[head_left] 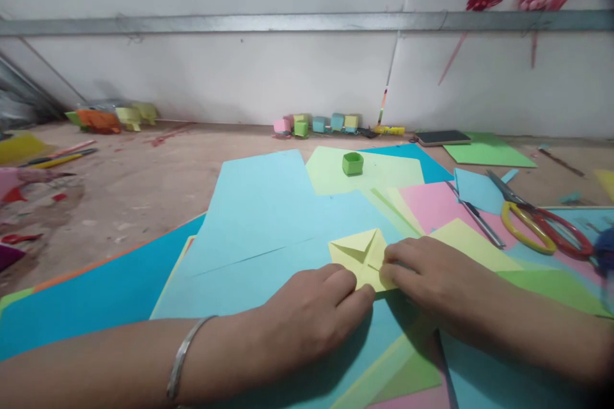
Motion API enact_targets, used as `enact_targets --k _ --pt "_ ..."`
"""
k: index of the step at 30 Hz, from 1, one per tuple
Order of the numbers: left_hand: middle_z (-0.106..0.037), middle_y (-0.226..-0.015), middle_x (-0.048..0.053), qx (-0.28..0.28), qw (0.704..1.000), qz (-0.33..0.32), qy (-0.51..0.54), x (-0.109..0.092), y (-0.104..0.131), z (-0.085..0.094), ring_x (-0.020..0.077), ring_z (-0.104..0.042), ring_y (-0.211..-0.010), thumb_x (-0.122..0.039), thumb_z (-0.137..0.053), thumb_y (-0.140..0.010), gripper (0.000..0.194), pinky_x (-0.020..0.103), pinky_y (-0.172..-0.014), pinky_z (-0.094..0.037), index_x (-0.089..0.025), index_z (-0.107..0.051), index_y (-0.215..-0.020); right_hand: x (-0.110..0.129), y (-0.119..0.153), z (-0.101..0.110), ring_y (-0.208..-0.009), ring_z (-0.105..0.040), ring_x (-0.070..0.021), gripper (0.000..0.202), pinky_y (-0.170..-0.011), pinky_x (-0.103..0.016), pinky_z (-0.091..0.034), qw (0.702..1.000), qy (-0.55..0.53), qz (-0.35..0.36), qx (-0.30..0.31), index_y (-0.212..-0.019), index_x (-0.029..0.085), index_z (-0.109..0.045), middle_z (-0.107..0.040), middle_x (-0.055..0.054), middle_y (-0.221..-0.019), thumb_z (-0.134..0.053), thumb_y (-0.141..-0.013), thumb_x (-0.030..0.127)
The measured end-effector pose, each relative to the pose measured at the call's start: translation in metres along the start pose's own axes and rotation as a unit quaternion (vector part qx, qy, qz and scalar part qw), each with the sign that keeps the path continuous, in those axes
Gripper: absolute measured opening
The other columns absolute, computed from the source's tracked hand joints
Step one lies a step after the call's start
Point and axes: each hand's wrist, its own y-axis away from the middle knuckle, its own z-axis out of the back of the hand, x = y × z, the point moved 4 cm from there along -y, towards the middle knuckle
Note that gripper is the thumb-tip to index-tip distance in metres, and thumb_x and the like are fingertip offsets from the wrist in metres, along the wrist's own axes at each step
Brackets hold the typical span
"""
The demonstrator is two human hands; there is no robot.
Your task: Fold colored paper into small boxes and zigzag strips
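A small yellow piece of folded paper (361, 248) lies on light blue sheets (259, 217), its flaps folded in toward the middle. My left hand (319, 307), with a silver bangle at the wrist, closes its thumb and fingers on the near left edge of the paper. At the right edge, the bent fingers of my right hand (417, 268) grip the same paper. Part of the paper's near side is hidden behind both hands. Beyond it, a little green paper box (353, 164) stands on a pale green sheet (321, 169).
Scissors (532, 214) with yellow and red handles and a silver pen (484, 223) lie to the right. A phone (442, 138) rests near the wall. Several small paper cubes (319, 124) line the wall's foot; more folded paper pieces (98, 120) sit at the left.
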Motion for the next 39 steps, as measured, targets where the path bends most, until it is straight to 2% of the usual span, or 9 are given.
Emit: enact_targets --k 6,11,15,22,25,28,30,34,39 --pt "-0.064 -0.082 0.007 -0.059 0.993 0.076 0.062 0.005 -0.001 0.000 0.0184 -0.054 -0.069 -0.017 -0.033 -0.096 0.025 0.030 -0.059 -0.045 -0.015 -0.057 -0.092 -0.001 -0.004 -0.004 -0.064 -0.049 -0.0176 0.031 -0.059 -0.031 -0.032 1.000 0.010 -0.006 0.007 -0.073 0.017 -0.060 -0.062 -0.007 -0.075 -0.038 -0.086 -0.001" --pt "-0.061 -0.071 0.004 -0.067 0.985 0.126 0.097 0.019 -0.003 -0.007 0.0168 -0.051 -0.062 -0.019 -0.038 -0.097 0.027 0.029 -0.057 -0.040 -0.017 -0.059 -0.079 -0.015 -0.010 -0.006 -0.067 -0.054 -0.0166 0.025 -0.060 -0.026 -0.036 0.987 -0.131 -0.090 0.026 -0.076 0.017 -0.061 -0.063 -0.005 -0.074 -0.042 -0.091 0.011" --pt "-0.063 -0.073 0.003 -0.048 0.966 0.193 0.166 0.034 -0.003 -0.013 0.0158 -0.053 -0.063 -0.019 -0.044 -0.094 0.020 0.027 -0.060 -0.039 -0.017 -0.060 -0.083 -0.025 -0.013 -0.010 -0.064 -0.055 -0.0152 0.018 -0.058 -0.024 -0.037 0.962 -0.221 -0.152 0.039 -0.080 0.018 -0.059 -0.065 -0.004 -0.074 -0.046 -0.092 0.019" --pt "-0.058 -0.071 0.002 -0.041 0.954 0.221 0.198 0.039 -0.004 -0.014 0.0152 -0.049 -0.061 -0.025 -0.037 -0.097 0.022 0.027 -0.059 -0.037 -0.018 -0.052 -0.083 -0.020 -0.013 -0.006 -0.056 -0.046 -0.0130 0.018 -0.054 -0.023 -0.032 0.967 -0.216 -0.133 0.033 -0.076 0.018 -0.052 -0.058 -0.002 -0.067 -0.045 -0.092 0.023" --pt "-0.058 -0.071 0.002 -0.040 0.951 0.216 0.216 0.040 -0.005 -0.016 0.0149 -0.049 -0.060 -0.026 -0.036 -0.097 0.020 0.027 -0.058 -0.037 -0.019 -0.050 -0.084 -0.018 -0.011 -0.006 -0.056 -0.048 -0.0134 0.010 -0.055 -0.024 -0.034 0.962 -0.227 -0.149 0.037 -0.093 0.018 -0.056 -0.060 -0.001 -0.070 -0.050 -0.090 0.025" --pt "-0.062 -0.076 0.003 -0.054 0.948 0.219 0.225 0.041 -0.004 -0.019 0.0161 -0.053 -0.063 -0.026 -0.037 -0.097 0.017 0.028 -0.060 -0.040 -0.018 -0.052 -0.094 -0.016 -0.010 -0.007 -0.066 -0.056 -0.0162 0.029 -0.061 -0.026 -0.040 0.959 -0.247 -0.135 0.018 -0.119 0.016 -0.054 -0.066 -0.005 -0.082 -0.048 -0.091 0.025" --pt "-0.065 -0.081 0.005 -0.056 0.948 0.220 0.222 0.041 -0.005 -0.021 0.0177 -0.057 -0.069 -0.025 -0.037 -0.097 0.020 0.030 -0.065 -0.043 -0.017 -0.054 -0.104 -0.015 -0.011 -0.011 -0.071 -0.058 -0.0183 0.025 -0.063 -0.027 -0.041 0.965 -0.234 -0.117 0.028 -0.111 0.016 -0.059 -0.067 -0.008 -0.086 -0.047 -0.092 0.025" --pt "-0.067 -0.086 0.008 0.005 0.953 0.236 0.188 0.042 -0.010 -0.020 0.0216 -0.061 -0.078 -0.024 -0.037 -0.096 0.026 0.034 -0.070 -0.045 -0.016 -0.062 -0.098 -0.017 -0.015 -0.019 -0.071 -0.059 -0.0197 0.021 -0.061 -0.028 -0.039 0.967 -0.204 -0.139 0.064 -0.088 0.016 -0.064 -0.067 -0.008 -0.080 -0.046 -0.093 0.025" --pt "-0.064 -0.085 0.007 0.069 0.947 0.279 0.145 0.045 -0.015 -0.017 0.0247 -0.059 -0.081 -0.027 -0.042 -0.095 0.026 0.037 -0.072 -0.045 -0.016 -0.066 -0.097 -0.016 -0.016 -0.020 -0.071 -0.061 -0.0196 0.017 -0.061 -0.029 -0.039 0.960 -0.180 -0.209 0.050 -0.098 0.017 -0.062 -0.069 -0.006 -0.082 -0.046 -0.093 0.023"
